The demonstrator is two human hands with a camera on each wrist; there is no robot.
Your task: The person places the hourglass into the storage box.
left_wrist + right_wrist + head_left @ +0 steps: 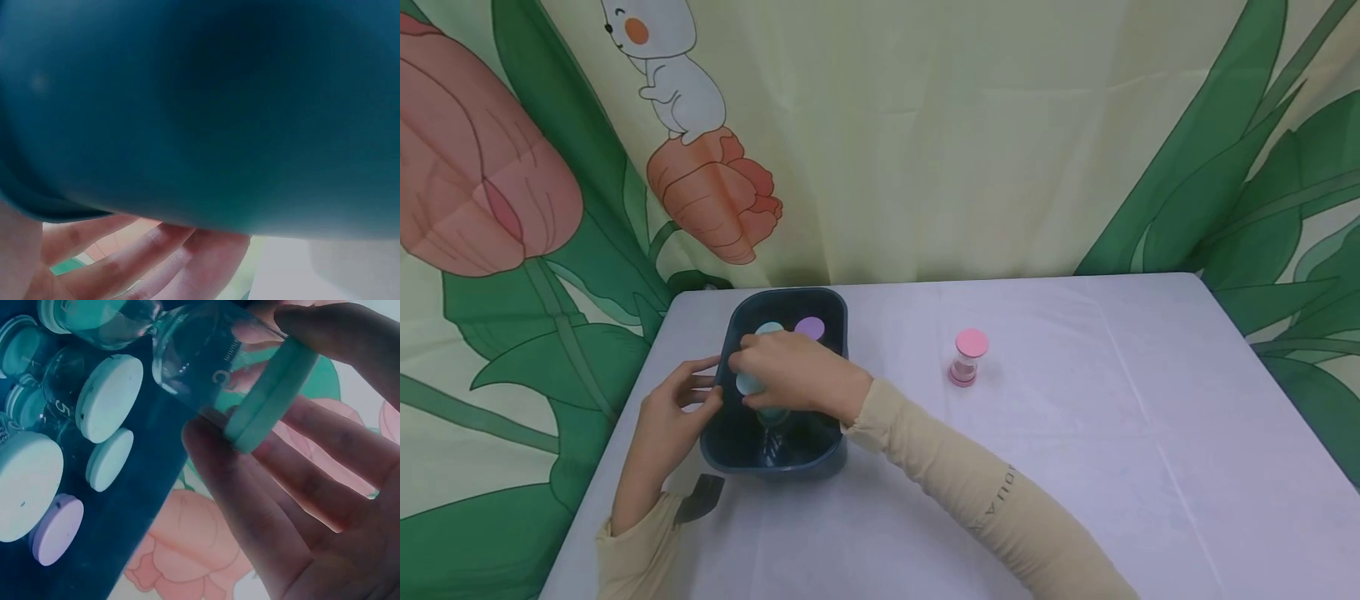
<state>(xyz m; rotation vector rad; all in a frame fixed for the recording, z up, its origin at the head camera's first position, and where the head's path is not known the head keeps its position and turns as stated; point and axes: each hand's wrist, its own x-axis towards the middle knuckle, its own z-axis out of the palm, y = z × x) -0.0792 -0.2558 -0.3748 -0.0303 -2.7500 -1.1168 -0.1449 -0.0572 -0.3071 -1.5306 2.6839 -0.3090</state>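
Observation:
A dark blue plastic bin [831, 458] stands on the table's left part, with several capped sand timers inside. In the right wrist view my right hand [801, 371] pinches the green cap of a clear sand timer [272, 394] between thumb and fingers, over the bin. My left hand [673, 417] rests against the bin's left side, its fingers [134, 259] touching the outer wall below the rim. Pale-capped sand timers [112, 397] and a purple-capped one [57, 530] stand beside the held one. From the head, my right hand partly covers the bin's contents.
To the right of the bin, a pink-capped sand timer [967, 357] stands upright on the white-covered table [1060, 467]. A curtain [955, 142] printed with plants and a rabbit hangs behind the table's back edge.

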